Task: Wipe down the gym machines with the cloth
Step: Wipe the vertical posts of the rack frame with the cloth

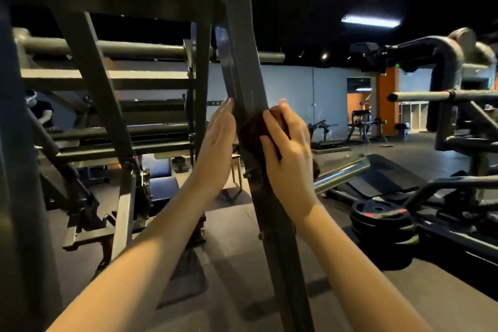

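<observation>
- My two bare forearms come up from the near edge, one on each side of the slanted dark grey steel post (242, 67) of the gym machine.
- My left hand (218, 145) lies flat against the left face of that post, fingers straight and together, holding nothing.
- My right hand (288, 153) grips the bunched dark reddish-brown cloth (250, 135). Its fingers curve over the cloth and the thumb points up, pressing the cloth onto the right face of the post level with my left hand.
- A shiny chrome bar (342, 172) slants just right of my right wrist.
- A stack of black round weight plates (380, 221) sits on the floor further right, well apart from the post.
- Far off on the right stands an orange pillar (386, 100), below a bright ceiling strip light (370, 20).
</observation>
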Available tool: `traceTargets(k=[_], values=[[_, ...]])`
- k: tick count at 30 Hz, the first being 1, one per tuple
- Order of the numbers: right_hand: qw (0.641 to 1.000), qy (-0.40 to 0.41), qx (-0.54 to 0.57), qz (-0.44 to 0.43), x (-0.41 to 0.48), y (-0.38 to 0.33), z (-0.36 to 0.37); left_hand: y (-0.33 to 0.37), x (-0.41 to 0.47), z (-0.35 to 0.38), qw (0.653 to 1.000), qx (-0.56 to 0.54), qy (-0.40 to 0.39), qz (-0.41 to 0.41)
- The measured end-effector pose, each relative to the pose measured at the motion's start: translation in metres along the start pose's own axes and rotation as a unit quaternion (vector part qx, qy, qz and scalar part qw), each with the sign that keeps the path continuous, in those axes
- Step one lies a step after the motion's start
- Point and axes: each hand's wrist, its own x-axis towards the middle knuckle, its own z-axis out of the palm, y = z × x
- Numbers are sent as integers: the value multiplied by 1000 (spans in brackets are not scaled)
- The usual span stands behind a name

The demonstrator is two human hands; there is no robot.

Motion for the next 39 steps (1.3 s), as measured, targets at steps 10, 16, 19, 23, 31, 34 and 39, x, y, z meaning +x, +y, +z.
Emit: traceTargets(k=[10,16,19,23,31,34,39], values=[[998,-20,53,1,50,-11,12,-16,27,-12,996,-78,-13,30],[995,-8,96,19,54,-15,15,-25,32,-18,995,-97,-10,-15],[997,-5,78,3,2,-5,9,-19,28,-16,994,-102,-31,-24],[994,-1,105,42,68,-22,19,-15,29,-20,993,-113,-18,-24],[994,13,101,32,24,-13,17,-2,29,-21,988,-131,-44,-72],[997,-8,67,23,21,-8,15,-3,31,-21,986,-146,-22,-73],[999,-2,28,47,98,-24,22,-3,27,-23,987,-142,-31,-76]])
